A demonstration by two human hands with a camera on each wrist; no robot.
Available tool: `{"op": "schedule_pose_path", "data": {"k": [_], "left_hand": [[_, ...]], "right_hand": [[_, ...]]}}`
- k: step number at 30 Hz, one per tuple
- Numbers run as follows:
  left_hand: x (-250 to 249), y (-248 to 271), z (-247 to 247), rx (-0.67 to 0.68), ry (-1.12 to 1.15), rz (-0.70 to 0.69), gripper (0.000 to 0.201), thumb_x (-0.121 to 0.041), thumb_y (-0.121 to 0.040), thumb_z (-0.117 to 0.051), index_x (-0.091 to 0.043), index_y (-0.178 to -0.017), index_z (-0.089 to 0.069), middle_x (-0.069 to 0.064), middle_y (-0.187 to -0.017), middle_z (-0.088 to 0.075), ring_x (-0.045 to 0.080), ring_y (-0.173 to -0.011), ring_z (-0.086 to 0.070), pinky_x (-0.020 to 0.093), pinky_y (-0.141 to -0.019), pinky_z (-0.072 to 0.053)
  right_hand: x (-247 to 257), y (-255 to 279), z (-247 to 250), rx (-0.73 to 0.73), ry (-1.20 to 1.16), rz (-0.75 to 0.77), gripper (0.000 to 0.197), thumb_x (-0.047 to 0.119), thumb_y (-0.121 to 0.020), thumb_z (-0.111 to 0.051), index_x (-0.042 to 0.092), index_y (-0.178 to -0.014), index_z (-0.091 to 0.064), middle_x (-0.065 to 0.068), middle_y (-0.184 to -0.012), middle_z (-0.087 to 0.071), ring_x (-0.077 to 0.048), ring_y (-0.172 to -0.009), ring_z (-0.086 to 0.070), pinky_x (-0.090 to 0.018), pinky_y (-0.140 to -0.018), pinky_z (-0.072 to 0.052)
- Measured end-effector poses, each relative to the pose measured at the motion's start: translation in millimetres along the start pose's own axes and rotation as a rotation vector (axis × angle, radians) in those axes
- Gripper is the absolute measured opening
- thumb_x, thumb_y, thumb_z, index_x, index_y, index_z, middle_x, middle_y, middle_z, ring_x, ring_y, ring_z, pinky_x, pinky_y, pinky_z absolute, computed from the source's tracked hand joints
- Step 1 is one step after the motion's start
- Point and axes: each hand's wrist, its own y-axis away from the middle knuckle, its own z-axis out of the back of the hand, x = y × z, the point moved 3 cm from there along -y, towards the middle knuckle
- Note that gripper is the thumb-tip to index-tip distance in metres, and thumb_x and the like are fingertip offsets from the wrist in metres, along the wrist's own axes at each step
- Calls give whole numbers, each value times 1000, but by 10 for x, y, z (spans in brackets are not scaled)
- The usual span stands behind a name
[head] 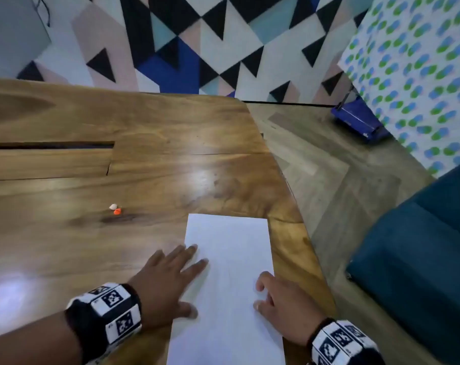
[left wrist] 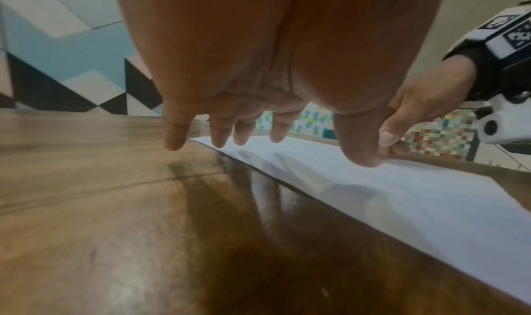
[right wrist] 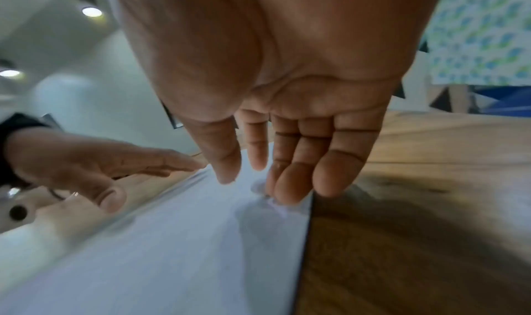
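Note:
A white sheet of paper (head: 228,285) lies flat on the wooden table (head: 144,180), close to its right edge. My left hand (head: 176,275) is spread flat at the sheet's left edge, its fingertips (head: 199,263) resting on the paper. My right hand (head: 276,299) sits at the sheet's right edge with loosely bent fingers touching it. In the left wrist view my left hand (left wrist: 258,124) hovers low over the paper (left wrist: 402,195). In the right wrist view the fingertips of my right hand (right wrist: 273,160) meet the paper (right wrist: 201,240) at its edge. Neither hand grips anything.
Two tiny bits, one orange and one white (head: 115,209), lie on the table to the left. A long slot (head: 49,145) cuts the tabletop at far left. Past the table's right edge are the floor, a teal seat (head: 421,259) and a blue crate (head: 357,119).

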Motion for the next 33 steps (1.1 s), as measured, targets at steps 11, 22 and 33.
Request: {"op": "schedule_pose_path", "data": {"k": [11,22,33], "left_hand": [[-335,-16,-386,-59,-102,14,117,-91,-74,-44,-33,-160,10,7,-168,22,32,-155,18,56,-123,3],[-839,149,-282,-61,-83,14,120,-88,-72,-55,-38,-160,10,0,-167,26,21,-154,22,54,-124,2],[-675,-429,-188,-15,-226,-89,140,-98,-57,-55,-29,-161,11,9,-169,20,31,-155,14,55,-124,-3]], "right_hand": [[-415,258,-15,-223,-121,56,4,28,-93,-61,30,-89,-59,10,-84,-66,-4,-80,-60,-24,-75,-53],[-467,505,-101,-211,-263,110,8,24,-89,-67,25,-84,-62,5,-73,-66,-6,-65,-65,-31,-67,-55],[5,-369,25,-190,120,134,7,29,-90,-59,23,-88,-59,6,-82,-63,-18,-84,-59,-36,-75,-53]]}}
